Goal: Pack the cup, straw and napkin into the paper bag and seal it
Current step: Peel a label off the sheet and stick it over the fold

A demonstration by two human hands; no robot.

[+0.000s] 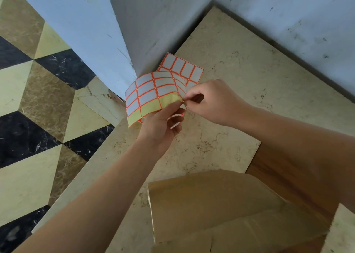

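At centre: our left hand [163, 121] grips the label sheet [148, 93]; our right hand [209, 101] pinches one sticker's corner, thin, floppy, tacky. Paper bag [211, 204], six o'clock, folded, light, creasable.

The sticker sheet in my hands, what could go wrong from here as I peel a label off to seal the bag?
1. The right hand pinches a label at the curled edge of the sticker sheet; pulled fast, it could tear or fold onto itself.
2. The left hand grips only the sheet's lower edge, so the sheet may bend further or slip.
3. Neither hand holds the paper bag, so its folded top might spring open before sealing.
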